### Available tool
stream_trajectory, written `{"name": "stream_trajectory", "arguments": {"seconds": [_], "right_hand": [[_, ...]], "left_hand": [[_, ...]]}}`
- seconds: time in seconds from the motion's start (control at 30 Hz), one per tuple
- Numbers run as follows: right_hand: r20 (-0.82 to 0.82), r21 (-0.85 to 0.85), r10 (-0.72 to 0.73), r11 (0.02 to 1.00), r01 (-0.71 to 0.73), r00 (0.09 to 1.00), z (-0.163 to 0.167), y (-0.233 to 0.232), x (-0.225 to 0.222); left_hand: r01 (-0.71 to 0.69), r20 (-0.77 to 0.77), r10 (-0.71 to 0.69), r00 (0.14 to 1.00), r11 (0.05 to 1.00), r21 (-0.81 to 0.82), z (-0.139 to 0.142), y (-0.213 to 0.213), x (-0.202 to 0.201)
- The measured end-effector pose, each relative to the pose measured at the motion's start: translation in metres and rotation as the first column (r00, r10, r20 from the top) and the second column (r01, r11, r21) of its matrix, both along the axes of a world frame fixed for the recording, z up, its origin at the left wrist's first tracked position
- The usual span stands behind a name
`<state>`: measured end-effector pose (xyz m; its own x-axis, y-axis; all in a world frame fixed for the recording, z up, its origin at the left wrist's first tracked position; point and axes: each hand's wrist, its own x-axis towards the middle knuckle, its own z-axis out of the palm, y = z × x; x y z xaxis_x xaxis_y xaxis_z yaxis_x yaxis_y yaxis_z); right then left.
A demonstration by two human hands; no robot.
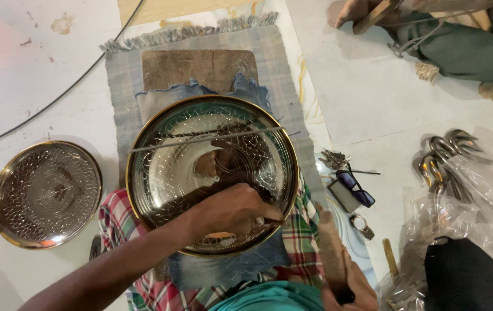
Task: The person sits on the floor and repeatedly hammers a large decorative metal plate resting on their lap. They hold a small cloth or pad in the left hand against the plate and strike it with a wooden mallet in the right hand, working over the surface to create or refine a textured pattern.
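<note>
Right hand (pixel 347 282) grips a wooden mallet (pixel 331 253); left hand (pixel 232 210) pinches a punch (pixel 268 220) against the stiff, slippery-looking engraved metal plate (pixel 160 178).

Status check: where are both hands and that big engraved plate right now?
Left hand pressed on big engraved plate, pinching a small tool. Right hand grips wooden handle beside it. Thin rod lies across the plate.
</note>
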<state>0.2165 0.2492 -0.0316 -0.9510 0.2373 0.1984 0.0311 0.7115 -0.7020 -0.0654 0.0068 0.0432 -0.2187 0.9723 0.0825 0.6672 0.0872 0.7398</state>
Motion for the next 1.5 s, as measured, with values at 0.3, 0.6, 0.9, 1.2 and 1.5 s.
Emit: {"name": "stream_trajectory", "arguments": {"seconds": [0.3, 0.6, 0.9, 1.2, 1.5], "right_hand": [[-0.052, -0.111, -0.108, 0.989, 0.102, 0.993, -0.065, -0.011, 0.047], [0.006, -0.469, -0.147, 0.873, 0.133, 0.989, 0.017, -0.033, -0.083], [0.115, -0.153, 0.356, 0.929, -0.338, 0.927, 0.129, -0.016, -0.178], [0.233, 0.203, 0.536, 0.79, -0.579, 0.812, 0.18, 0.004, -0.211], [0.571, 0.147, 0.483, 0.736, -0.661, 0.664, 0.209, 0.005, -0.232]], "left_hand": [[-0.213, 0.223, 0.144, 0.964, 0.92, 0.329, -0.002, 0.004, 0.006], [-0.967, 0.53, 0.81, 0.25, 0.239, 0.091, -0.006, -0.006, 0.089], [-0.958, 0.292, 0.913, 0.284, 0.281, 0.051, -0.021, 0.004, 0.098], [-0.956, 0.206, 0.937, 0.283, 0.259, 0.139, -0.026, 0.009, 0.101], [-0.988, 0.239, 0.966, 0.1, 0.068, 0.14, -0.019, 0.03, 0.112]]}}
